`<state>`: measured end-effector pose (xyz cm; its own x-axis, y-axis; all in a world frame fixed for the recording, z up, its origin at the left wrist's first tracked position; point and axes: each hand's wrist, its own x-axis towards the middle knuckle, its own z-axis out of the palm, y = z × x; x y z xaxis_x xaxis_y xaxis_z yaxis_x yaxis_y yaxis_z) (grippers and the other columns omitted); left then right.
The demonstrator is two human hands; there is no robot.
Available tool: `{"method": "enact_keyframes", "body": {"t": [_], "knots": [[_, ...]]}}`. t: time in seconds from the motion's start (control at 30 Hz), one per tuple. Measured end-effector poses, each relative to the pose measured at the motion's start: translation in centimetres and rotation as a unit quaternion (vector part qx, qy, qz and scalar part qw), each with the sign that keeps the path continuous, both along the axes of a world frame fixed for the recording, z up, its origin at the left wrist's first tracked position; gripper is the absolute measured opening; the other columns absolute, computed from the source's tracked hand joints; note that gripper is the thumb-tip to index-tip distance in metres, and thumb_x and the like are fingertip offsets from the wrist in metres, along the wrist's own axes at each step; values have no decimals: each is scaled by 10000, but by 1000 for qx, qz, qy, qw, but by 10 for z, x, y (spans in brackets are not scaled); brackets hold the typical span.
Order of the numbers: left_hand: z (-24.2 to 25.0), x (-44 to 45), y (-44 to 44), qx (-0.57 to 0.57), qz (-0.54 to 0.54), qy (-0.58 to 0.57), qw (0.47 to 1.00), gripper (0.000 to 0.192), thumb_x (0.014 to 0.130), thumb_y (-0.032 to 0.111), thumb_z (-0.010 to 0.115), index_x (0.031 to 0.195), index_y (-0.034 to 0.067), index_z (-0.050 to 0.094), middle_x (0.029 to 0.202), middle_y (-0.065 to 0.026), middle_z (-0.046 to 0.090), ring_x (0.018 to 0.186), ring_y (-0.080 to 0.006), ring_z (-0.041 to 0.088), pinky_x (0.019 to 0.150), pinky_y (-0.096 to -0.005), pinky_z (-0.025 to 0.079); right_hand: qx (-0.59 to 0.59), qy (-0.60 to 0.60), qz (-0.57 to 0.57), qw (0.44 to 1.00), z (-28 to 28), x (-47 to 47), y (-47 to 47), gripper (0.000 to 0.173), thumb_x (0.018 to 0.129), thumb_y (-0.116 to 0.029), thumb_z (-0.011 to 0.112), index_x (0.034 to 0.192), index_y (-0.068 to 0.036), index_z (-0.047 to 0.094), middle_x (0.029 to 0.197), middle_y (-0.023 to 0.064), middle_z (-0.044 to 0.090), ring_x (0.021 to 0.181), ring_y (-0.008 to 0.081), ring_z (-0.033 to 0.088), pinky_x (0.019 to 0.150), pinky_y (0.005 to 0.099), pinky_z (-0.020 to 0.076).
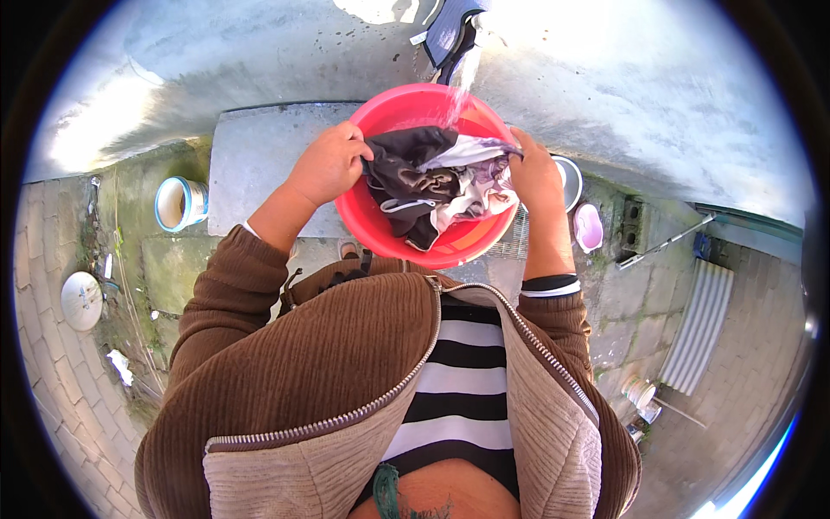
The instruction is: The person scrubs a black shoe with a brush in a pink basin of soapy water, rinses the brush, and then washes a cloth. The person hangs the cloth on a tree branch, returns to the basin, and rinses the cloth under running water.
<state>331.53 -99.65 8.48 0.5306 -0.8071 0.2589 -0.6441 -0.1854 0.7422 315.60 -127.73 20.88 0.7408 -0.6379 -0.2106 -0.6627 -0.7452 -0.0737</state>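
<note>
A red plastic basin (363,227) is in front of me with wet clothes bunched inside it. At its left rim, my left hand (334,162) pinches the edge of a dark garment (412,156). On the opposite side, my right hand (537,170) grips a white and purple cloth (476,152), which lies against the dark one. Water (459,94) pours down into the far part of the basin. Pale pink fabric (463,207) shows among the folds. Where one garment ends and another begins is hard to tell.
A grey slab (272,156) extends left of the basin, beside a white bucket (174,204) with a blue rim. On the right are a white basin (570,185), a small pink tub (588,227) and a floor grate (515,237). Dark-edged blue cloth (450,32) hangs at the far side.
</note>
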Motion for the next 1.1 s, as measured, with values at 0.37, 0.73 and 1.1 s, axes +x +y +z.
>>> {"method": "enact_keyframes", "body": {"t": [0.37, 0.73, 1.1], "knots": [[-53, -74, -98, 361, -65, 65, 928, 807, 911, 543, 483, 1544, 255, 75, 1608, -106, 23, 1478, -301, 48, 1130, -608, 85, 3, 202, 180, 963, -138, 18, 44, 712, 916, -440, 424, 1537, -257, 127, 1587, 172, 113, 1455, 394, 92, 1141, 609, 73], [-70, -67, -105, 340, -54, 109, 933, 734, 923, 435, 501, 1536, 271, 132, 1599, -149, 59, 1474, -318, 69, 1130, -609, 80, 85, 50, 201, 975, -171, 16, 24, 596, 854, -266, 525, 1415, -147, 361, 1468, 273, 292, 1365, 470, 226, 1129, 514, 215], [-31, -85, -58, 191, -129, 11, 973, 252, 848, 230, 641, 1031, 65, 590, 946, -151, 625, 997, -347, 570, 873, -466, 436, 403, -421, -94, 807, -112, 47, 4, 188, 914, -130, 578, 1048, -2, 609, 886, 64, 664, 805, 121, 596, 742, 292, 478]]}}
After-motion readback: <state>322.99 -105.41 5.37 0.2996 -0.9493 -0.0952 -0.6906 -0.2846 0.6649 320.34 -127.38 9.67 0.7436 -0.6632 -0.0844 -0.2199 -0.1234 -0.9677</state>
